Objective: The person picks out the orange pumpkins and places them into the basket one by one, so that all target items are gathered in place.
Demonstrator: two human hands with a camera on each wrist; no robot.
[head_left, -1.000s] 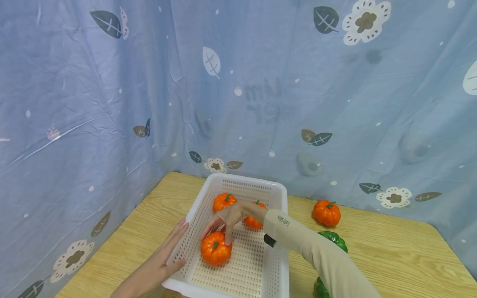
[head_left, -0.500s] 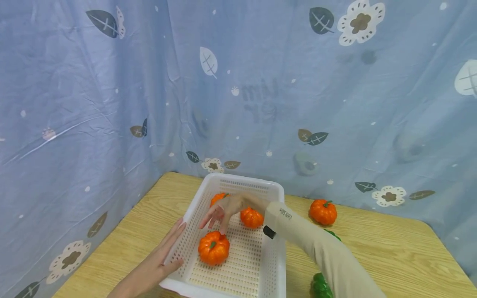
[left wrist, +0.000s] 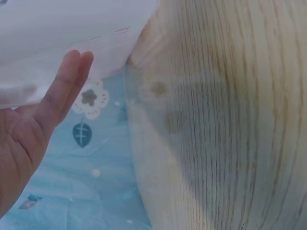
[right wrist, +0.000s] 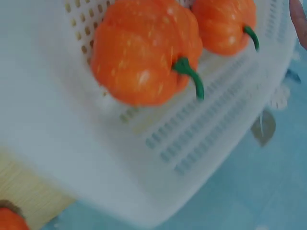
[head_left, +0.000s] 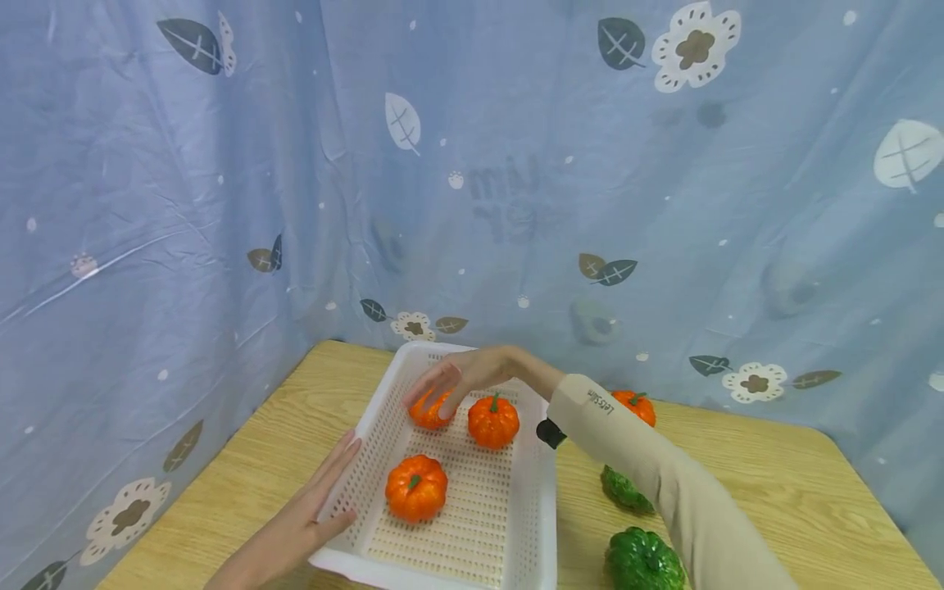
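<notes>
A white perforated plastic basket (head_left: 542, 524) holds three orange toy pumpkins with green stems. One pumpkin (head_left: 416, 489) sits near the front left, another pumpkin (head_left: 493, 422) at the back right. Over the back-left pumpkin (head_left: 430, 416) hovers my right hand (head_left: 468, 373), fingers spread and bent loosely downward; contact with it cannot be made out. In the right wrist view only a bit of that hand (right wrist: 300, 21) shows at the edge, apart from the pumpkins. My left hand (head_left: 306, 508) lies along the basket's left side, its fingers (left wrist: 64, 79) straight.
Right of the basket, on the wooden table (head_left: 774, 492), stand another orange pumpkin (head_left: 636, 406) and two green ones, a farther green pumpkin (head_left: 625, 490) and a nearer green pumpkin (head_left: 644, 561). My right sleeve crosses above them. A blue patterned curtain (head_left: 516, 164) hangs behind.
My right hand has let go of the front-left pumpkin, risen and moved back over the back-left one. My left hand stays by the basket. The head view has turned slightly right.
</notes>
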